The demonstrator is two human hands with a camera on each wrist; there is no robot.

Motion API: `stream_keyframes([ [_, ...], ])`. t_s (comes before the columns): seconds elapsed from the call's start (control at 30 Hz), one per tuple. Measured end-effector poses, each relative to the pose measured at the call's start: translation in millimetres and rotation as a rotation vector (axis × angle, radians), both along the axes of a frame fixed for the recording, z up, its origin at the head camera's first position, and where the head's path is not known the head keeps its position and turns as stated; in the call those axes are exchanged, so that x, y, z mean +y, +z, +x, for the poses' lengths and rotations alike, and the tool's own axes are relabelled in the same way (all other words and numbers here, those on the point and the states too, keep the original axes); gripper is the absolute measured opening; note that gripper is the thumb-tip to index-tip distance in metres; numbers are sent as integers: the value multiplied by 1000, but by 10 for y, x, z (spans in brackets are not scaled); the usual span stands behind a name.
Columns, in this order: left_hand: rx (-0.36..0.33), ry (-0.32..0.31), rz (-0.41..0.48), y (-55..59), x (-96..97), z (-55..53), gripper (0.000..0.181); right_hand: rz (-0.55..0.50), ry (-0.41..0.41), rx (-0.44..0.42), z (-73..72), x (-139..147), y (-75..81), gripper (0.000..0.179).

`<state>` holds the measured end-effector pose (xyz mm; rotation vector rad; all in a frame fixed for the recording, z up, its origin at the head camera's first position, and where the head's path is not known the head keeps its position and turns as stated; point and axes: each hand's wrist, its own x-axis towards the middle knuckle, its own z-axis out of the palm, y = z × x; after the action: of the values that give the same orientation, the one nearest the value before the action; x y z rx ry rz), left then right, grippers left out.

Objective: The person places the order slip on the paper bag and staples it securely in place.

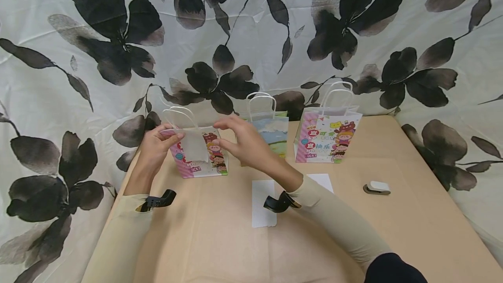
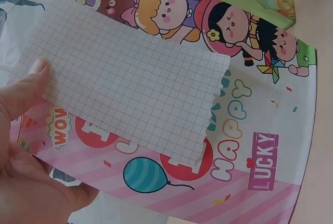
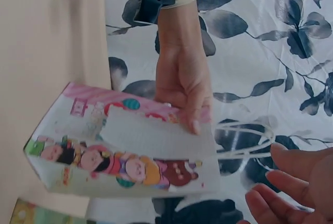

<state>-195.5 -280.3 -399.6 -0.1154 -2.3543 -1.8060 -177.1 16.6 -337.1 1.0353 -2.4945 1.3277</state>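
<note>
A pink-and-white cartoon gift bag (image 1: 217, 154) with white handles stands at the left of the table, tilted a little. Against its front lies a slip of squared paper (image 2: 130, 78) with one ragged edge, covering part of the printed words. My left hand (image 1: 154, 147) pinches the slip and the bag's upper edge together, thumb on the paper and the other fingers behind the bag wall. At the bag's upper right corner hovers my right hand (image 1: 249, 145), fingers spread and holding nothing. In the right wrist view, those fingers (image 3: 291, 177) are near the handle loops.
Two more paper bags stand at the back: a blue-and-green one (image 1: 271, 132) and a matching pink one (image 1: 328, 139). White paper slips (image 1: 259, 204) lie at mid-table, one partly under my right forearm. A small white-topped stapler (image 1: 377, 188) rests at the right.
</note>
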Motion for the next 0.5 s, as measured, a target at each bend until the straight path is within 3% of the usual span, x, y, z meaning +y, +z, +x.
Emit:
stream_keyframes([
  [0.2,10,-12,41,-10,9,0,21,41,63,21,116,415,-29,33],
  [0.5,-3,2,-4,-3,1,11,25,20,102,-34,172,999,-103,33],
])
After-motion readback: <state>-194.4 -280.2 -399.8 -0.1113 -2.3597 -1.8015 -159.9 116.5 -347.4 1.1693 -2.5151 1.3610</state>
